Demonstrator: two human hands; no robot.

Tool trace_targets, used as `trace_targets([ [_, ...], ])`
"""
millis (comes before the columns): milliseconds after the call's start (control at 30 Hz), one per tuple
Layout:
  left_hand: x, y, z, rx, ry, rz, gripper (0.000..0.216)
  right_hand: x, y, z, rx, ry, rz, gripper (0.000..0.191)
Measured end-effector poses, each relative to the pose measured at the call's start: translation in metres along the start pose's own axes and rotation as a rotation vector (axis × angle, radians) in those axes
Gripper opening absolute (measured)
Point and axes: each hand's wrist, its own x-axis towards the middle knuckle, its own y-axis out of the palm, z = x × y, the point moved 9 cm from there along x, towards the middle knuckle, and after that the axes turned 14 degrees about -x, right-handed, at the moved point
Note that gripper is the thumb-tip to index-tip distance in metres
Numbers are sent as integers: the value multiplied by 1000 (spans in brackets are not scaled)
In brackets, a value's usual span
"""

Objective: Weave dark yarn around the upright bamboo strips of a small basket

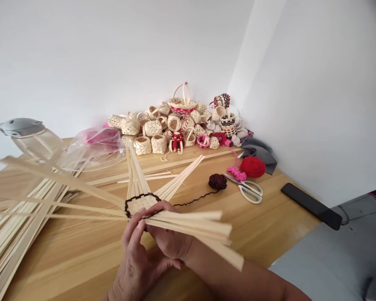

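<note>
Far left, loose strips [15, 238] are lying fanned on the table [81, 259], w/ a clear bottle [34, 140] & a plastic bag [94, 152] sitting behind them.

Centre: the left hand [138, 263] is reaching up from the bottom edge, fingers curled & pinching the near edge of the woven base [142, 202]. That base is being held just above the table, right in front of the person. It is edged w/ a dark cord, and long strips are sticking out of it in all directions. The right hand [172, 240] is touching the left one & gripping the base from below, under the strips fanning to the right.

At the back, by the wall, a pile of small baskets [163, 129] is sitting. The cord is trailing right to a dark yarn ball [217, 182]. Just beside it scissors [249, 190] are lying, blades shut, w/ pink cord [237, 172] & a red yarn ball [253, 166] just beyond. A grey cloth [263, 152] is lying in the corner. Far right, a flat black device [311, 206] is lying near the table edge.
</note>
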Motion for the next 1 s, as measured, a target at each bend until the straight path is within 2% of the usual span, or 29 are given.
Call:
trace_targets([
  [100,0,-2,0,-28,10,-32,125,0,-4,8,-70,-3,-36,29],
  [267,-2,0,7,-22,-17,-2,127,-1,-2,14,-137,-61,-6,21],
  [467,-6,0,9,4,-20,39,126,0,0,5,-29,-68,-4,14],
  [1000,-3,2,3,0,19,57,127,-1,-3,12,-36,-96,-41,12],
])
